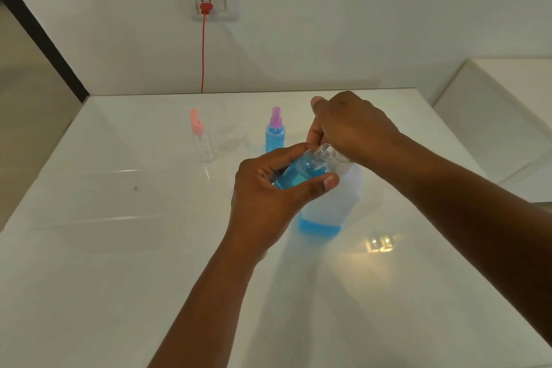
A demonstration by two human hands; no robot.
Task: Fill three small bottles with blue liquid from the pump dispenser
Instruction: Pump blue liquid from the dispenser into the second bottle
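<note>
Head cam: pink-capped empty bottle (202, 140) far left, purple-capped full bottle (275, 131) beside it. Left hand (268, 203) grips tilted open small bottle (310, 166), part-filled blue. Right hand (349, 128) curled over pump dispenser (331, 206) top, nearly drained.

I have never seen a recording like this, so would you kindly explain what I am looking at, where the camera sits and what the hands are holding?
There is no machine here: a person wears a wide-angle camera on the head, looking down at their own two bare hands over a white table.

The left hand grips a small clear bottle, tilted and partly filled with blue liquid. The right hand rests on top of the large pump dispenser, which has only a little blue liquid left at its bottom.

Farther back stand a filled bottle with a purple spray cap and an empty bottle with a pink cap. A red cable hangs from a wall socket.
</note>
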